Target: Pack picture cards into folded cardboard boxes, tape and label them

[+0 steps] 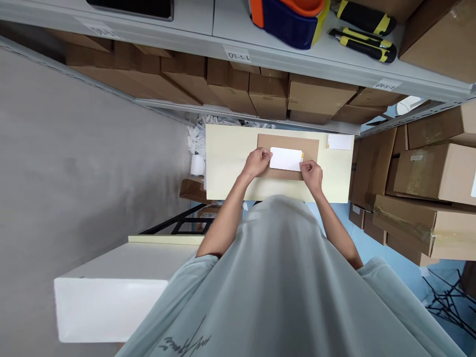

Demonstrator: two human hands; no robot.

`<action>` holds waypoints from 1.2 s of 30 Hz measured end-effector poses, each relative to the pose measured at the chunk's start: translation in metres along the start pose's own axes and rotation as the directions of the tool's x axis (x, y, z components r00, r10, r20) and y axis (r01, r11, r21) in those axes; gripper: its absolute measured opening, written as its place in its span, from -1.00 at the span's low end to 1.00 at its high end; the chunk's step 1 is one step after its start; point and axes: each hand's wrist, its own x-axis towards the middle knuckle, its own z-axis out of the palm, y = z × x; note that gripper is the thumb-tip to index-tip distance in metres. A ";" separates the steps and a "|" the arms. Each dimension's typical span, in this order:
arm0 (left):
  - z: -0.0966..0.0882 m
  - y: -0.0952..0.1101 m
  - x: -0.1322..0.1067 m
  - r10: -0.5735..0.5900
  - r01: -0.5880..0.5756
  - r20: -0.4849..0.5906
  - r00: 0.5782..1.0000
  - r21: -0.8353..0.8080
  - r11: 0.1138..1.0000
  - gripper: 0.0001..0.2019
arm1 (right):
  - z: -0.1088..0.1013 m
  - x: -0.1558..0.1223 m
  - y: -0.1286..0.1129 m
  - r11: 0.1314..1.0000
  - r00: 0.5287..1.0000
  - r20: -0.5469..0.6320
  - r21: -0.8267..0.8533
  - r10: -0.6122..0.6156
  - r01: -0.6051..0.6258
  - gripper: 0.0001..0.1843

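Observation:
A white label [285,158] with a small yellow mark at its right end is over a flat brown cardboard box [288,140] on the pale yellow table [230,163]. My left hand [258,161] pinches the label's left end. At its lower right corner, the fingers of my right hand [311,174] are closed on the same label. Whether the label lies flat on the cardboard or is held just above it, I cannot tell. A second white label [339,142] lies at the table's far right corner.
Above the table, a grey shelf [193,20] bears a tape dispenser [292,22] and utility knives [366,44], with cardboard boxes [267,94] below. More boxes [420,171] are stacked at right. White scraps [197,139] lie left of the table; a white box [111,307] stands lower left.

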 end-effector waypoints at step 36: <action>0.022 0.008 0.017 0.025 0.002 -0.095 0.995 0.274 0.962 -0.81 | 0.006 0.022 -0.016 0.926 0.987 0.087 -0.367 0.132 -0.092 -0.84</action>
